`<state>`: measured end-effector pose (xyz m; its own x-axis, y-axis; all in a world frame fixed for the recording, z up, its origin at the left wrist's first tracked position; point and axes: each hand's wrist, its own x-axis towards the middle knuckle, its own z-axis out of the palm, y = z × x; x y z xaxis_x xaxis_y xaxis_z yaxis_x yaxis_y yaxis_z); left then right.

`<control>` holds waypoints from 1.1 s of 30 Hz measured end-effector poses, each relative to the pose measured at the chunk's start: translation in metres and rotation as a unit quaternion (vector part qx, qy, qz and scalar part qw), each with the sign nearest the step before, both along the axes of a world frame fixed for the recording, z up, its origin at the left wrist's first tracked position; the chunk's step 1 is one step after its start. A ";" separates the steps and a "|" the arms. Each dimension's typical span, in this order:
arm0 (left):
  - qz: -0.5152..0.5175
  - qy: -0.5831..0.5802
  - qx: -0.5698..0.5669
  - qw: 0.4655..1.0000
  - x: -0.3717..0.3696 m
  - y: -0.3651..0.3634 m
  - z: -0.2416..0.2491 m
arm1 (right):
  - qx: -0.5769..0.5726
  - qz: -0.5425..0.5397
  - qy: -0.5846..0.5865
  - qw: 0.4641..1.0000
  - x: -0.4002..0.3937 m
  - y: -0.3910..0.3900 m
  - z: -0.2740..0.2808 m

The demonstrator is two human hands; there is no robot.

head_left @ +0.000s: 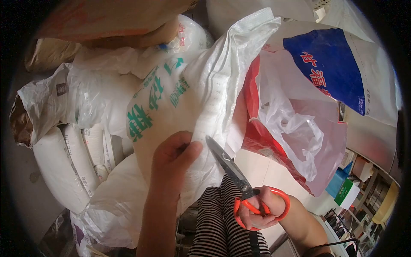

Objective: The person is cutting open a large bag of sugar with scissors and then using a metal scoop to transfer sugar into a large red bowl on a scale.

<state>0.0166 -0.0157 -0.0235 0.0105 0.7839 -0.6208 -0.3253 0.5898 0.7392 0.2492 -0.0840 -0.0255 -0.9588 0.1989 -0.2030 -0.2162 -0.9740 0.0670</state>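
A white woven sack point(171, 107) with green printed characters fills the middle of the head view, its folded upper edge running up to the right. My left hand point(173, 158) pinches the sack near this edge, thumb on top. Through the red-orange handles of a pair of scissors point(233, 171) pass the fingers of my right hand point(261, 210). The dark blades point up and left, and their tips touch or nearly touch the sack just right of my left thumb. The blades look nearly closed.
Stacked white sacks point(64, 167) lie at the left, below a crumpled clear bag point(92, 98). On the right are a red-edged bag point(274, 143) with thin plastic inside and a blue-and-white sack point(327, 64). A shelf with a green-and-white box point(346, 193) stands at lower right.
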 end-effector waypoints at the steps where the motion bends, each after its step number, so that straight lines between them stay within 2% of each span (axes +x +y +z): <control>1: 0.000 0.003 0.003 1.000 -0.001 -0.001 -0.001 | 0.003 -0.004 0.003 1.000 -0.002 0.000 -0.001; 6: -0.004 -0.013 0.018 1.000 -0.006 -0.002 -0.005 | 0.030 -0.072 0.071 0.994 -0.007 -0.001 -0.002; 9: 0.005 -0.001 0.017 1.000 -0.002 0.002 0.001 | 0.012 -0.067 0.066 0.995 -0.008 -0.008 -0.001; 11: -0.001 -0.010 0.014 1.000 -0.004 0.002 -0.001 | 0.018 -0.133 0.235 0.963 -0.009 -0.010 -0.018; 13: -0.007 0.006 0.013 1.000 -0.007 -0.001 -0.005 | 0.020 -0.168 0.244 0.955 -0.010 -0.009 -0.024; 15: -0.017 0.045 0.015 0.999 -0.009 -0.006 -0.006 | 0.019 -0.177 0.090 0.980 -0.008 -0.004 -0.015; 18: -0.055 0.162 0.078 0.982 -0.003 -0.002 0.002 | 0.023 -0.190 -0.149 0.970 -0.003 0.008 0.006; 20: -0.023 0.158 0.119 0.980 0.004 0.002 0.007 | 0.081 -0.181 -0.370 0.908 -0.015 0.023 0.026; 21: -0.007 0.156 0.139 0.978 0.007 0.003 0.008 | 0.136 -0.165 -0.504 0.837 -0.035 0.032 0.033; 22: -0.014 0.154 0.138 0.978 0.008 0.004 0.009 | 0.111 -0.227 -0.542 0.801 -0.049 0.034 0.027; 25: -0.047 0.146 0.120 0.981 0.008 0.008 0.009 | 0.293 -0.311 -0.610 0.667 -0.072 0.056 0.012; 27: -0.082 0.136 0.083 0.984 0.007 0.010 0.011 | 0.199 -0.294 -0.596 0.720 -0.084 0.077 0.020; 28: -0.095 0.169 0.080 0.978 0.008 0.014 0.013 | 0.152 -0.285 -0.585 0.744 -0.089 0.083 0.024; 31: -0.136 0.282 0.091 0.945 0.017 0.032 0.018 | 0.115 -0.323 -0.549 0.762 -0.097 0.082 0.018; 33: -0.164 0.373 0.130 0.904 0.020 0.044 0.022 | 0.111 -0.376 -0.541 0.745 -0.101 0.079 0.020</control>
<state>0.0369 0.0285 -0.0018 -0.0769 0.9349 -0.3466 0.4819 0.3392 0.8079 0.1480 -0.0053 -0.0051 0.1397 0.7404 -0.6575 -0.5161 -0.5122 -0.6865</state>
